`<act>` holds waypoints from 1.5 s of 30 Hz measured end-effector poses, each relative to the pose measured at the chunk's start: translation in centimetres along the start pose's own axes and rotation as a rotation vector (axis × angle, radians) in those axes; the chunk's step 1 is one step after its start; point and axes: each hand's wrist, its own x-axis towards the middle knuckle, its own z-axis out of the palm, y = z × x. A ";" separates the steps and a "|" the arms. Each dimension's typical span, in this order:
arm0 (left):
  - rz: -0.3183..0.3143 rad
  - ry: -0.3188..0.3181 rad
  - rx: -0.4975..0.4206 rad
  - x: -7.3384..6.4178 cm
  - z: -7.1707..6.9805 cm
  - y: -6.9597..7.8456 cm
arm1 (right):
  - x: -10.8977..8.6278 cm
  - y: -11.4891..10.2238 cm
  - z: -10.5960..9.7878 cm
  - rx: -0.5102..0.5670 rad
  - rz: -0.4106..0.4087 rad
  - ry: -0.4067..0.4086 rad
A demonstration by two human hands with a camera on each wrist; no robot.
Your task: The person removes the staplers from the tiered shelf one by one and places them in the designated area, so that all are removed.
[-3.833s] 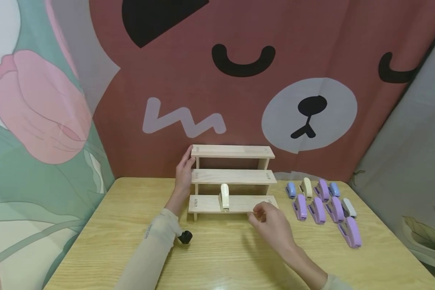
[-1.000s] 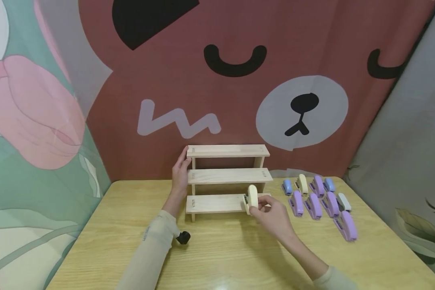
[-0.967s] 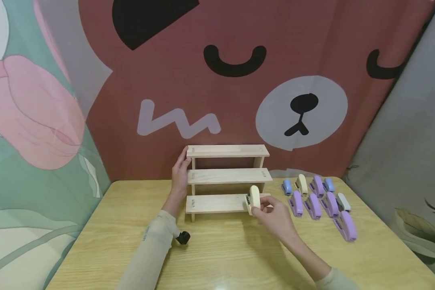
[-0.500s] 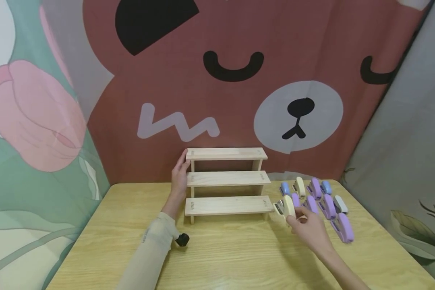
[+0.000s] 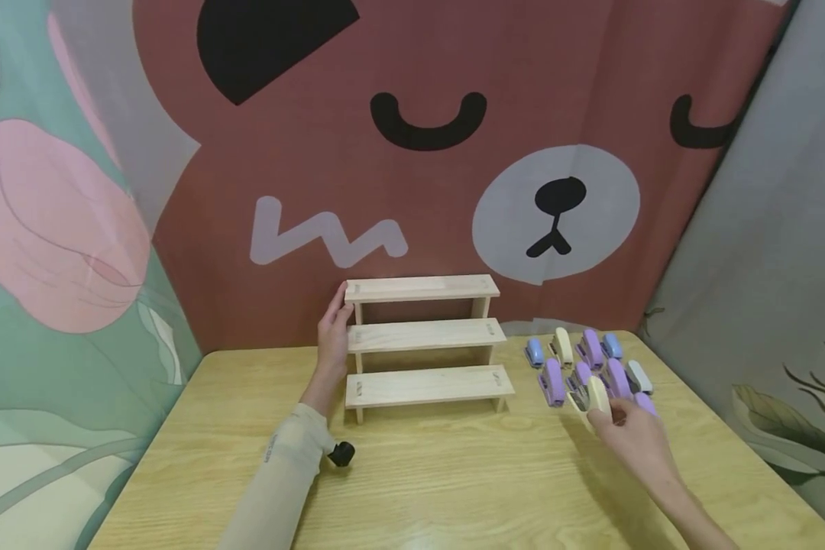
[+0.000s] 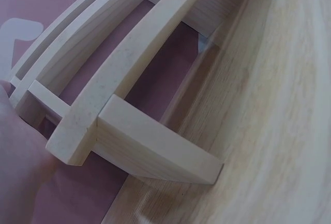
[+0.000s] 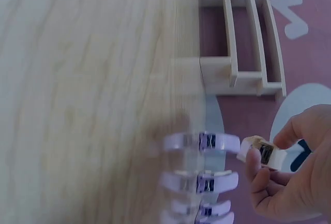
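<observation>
In the head view my right hand (image 5: 635, 439) pinches a cream stapler (image 5: 598, 397) above the table, in front of a group of small staplers. The right wrist view shows the same stapler (image 7: 265, 154) between thumb and fingers. A three-step wooden shelf (image 5: 422, 388) stands left of the group, its steps bare. My left hand (image 5: 332, 344) lies against the shelf's left side near the top two steps, fingers extended; the left wrist view shows only part of this hand (image 6: 20, 157). On the table are purple staplers (image 5: 552, 382), blue ones (image 5: 534, 351), another cream stapler (image 5: 561, 346) and a whitish one (image 5: 638, 376).
The wooden table (image 5: 412, 473) meets a curtain (image 5: 302, 305) printed with a bear, right behind the shelf. A small black device (image 5: 342, 454) sits at the left wrist. Some purple staplers are partly hidden by the right hand.
The right hand has lifted the cream stapler off the lowest step and carried it rightward to the stapler group. The left hand stays at the shelf. The head view has shifted slightly.
</observation>
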 end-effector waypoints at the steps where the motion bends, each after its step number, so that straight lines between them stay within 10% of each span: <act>1: 0.000 0.000 -0.001 0.0 0.0 0.0 | -0.1 0.3 -0.3 -0.015 0.010 -0.006; 21: -0.035 -0.020 -0.020 -0.1 -0.3 0.5 | -0.8 3.3 -1.1 -0.074 0.071 -0.118; 45: -0.028 0.033 0.081 -0.4 -2.4 2.0 | 1.2 1.9 -1.2 -0.124 -0.123 -0.148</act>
